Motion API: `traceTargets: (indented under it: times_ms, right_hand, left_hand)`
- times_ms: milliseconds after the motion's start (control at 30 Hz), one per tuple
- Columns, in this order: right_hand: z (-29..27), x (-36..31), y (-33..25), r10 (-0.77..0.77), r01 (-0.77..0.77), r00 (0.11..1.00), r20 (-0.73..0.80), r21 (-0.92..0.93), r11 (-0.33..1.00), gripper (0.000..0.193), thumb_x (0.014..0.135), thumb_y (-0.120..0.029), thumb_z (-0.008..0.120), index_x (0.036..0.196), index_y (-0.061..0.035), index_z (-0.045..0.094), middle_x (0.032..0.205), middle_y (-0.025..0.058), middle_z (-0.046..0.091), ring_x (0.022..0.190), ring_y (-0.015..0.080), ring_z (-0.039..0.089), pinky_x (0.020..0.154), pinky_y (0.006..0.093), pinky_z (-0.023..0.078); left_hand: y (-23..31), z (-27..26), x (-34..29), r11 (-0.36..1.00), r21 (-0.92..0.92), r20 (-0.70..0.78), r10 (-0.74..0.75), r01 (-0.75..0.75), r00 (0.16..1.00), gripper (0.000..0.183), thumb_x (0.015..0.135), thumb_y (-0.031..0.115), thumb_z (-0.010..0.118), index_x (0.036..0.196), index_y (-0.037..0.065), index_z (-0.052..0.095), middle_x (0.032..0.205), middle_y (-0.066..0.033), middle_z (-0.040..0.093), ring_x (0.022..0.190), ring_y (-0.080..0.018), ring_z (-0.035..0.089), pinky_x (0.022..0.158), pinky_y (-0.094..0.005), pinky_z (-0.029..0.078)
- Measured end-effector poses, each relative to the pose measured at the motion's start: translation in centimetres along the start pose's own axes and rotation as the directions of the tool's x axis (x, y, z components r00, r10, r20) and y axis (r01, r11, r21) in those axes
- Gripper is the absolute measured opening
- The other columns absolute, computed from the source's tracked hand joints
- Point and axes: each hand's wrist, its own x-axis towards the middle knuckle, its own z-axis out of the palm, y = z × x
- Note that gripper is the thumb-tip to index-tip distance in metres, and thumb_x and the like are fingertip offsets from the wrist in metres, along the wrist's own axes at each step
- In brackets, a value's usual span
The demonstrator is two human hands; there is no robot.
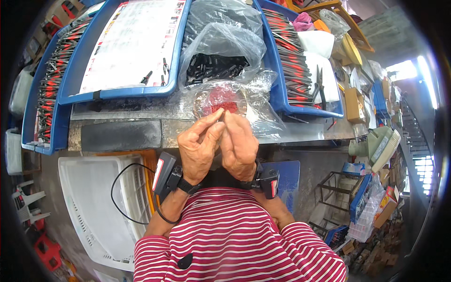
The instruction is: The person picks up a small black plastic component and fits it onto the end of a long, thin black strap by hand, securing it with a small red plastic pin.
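Observation:
My left hand (197,149) and my right hand (240,146) meet at the bench's front edge, thumbs and fingertips pinched close together. Whatever lies between the fingertips is too small to make out. Just beyond them sits a round dish (198,104) with small red parts (221,99), partly under clear plastic film. Behind the dish, an open clear plastic bag (225,35) holds many small black parts (213,68). Both wrists carry strapped-on dark devices.
A blue tray (134,95) with a white sheet and several black parts lies left. Blue bins with black-and-red slim pieces (289,56) stand at both sides. Dark-handled pliers (320,85) rest in the right bin. A white plastic crate (87,207) is below left.

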Motion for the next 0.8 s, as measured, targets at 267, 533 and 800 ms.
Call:
traceTargets:
  times_ms: [267,533,800]
  right_hand:
    - [0.1,-0.1,-0.3,-0.109,0.11,0.994,0.019,-0.082,0.991,0.031,0.082,0.006,0.048,0.113,0.0099,0.05,0.098,0.0235,0.056,0.08,0.0312,0.061,0.067,0.0325,0.049]
    - [-2.1,1.0,1.0,0.448,-0.511,0.859,0.248,0.472,0.719,0.012,0.083,0.0,0.055,0.095,0.0035,0.058,0.079,0.0042,0.058,0.065,0.007,0.054,0.058,0.0198,0.044]
    - [-2.7,1.1,1.2,0.431,-0.615,0.788,0.439,0.561,0.554,0.01,0.081,0.003,0.057,0.091,0.0036,0.057,0.075,0.0023,0.059,0.064,0.0057,0.056,0.058,0.0176,0.046]
  left_hand:
    - [-1.9,-0.3,0.8,0.977,-0.212,0.032,0.017,-0.01,0.999,0.023,0.084,0.005,0.059,0.106,0.0,0.06,0.083,-0.001,0.06,0.067,-0.0015,0.05,0.051,-0.0148,0.038]
    - [-0.6,-2.1,1.2,0.996,-0.017,0.189,0.093,-0.091,0.978,0.02,0.081,0.001,0.059,0.1,-0.001,0.061,0.088,-0.0007,0.06,0.069,-0.0016,0.051,0.055,-0.0154,0.039]
    - [1.6,-3.5,1.2,0.946,0.291,0.293,0.057,-0.146,0.955,0.018,0.075,0.001,0.063,0.092,-0.001,0.059,0.077,-0.007,0.063,0.069,-0.0089,0.06,0.06,-0.0214,0.047]
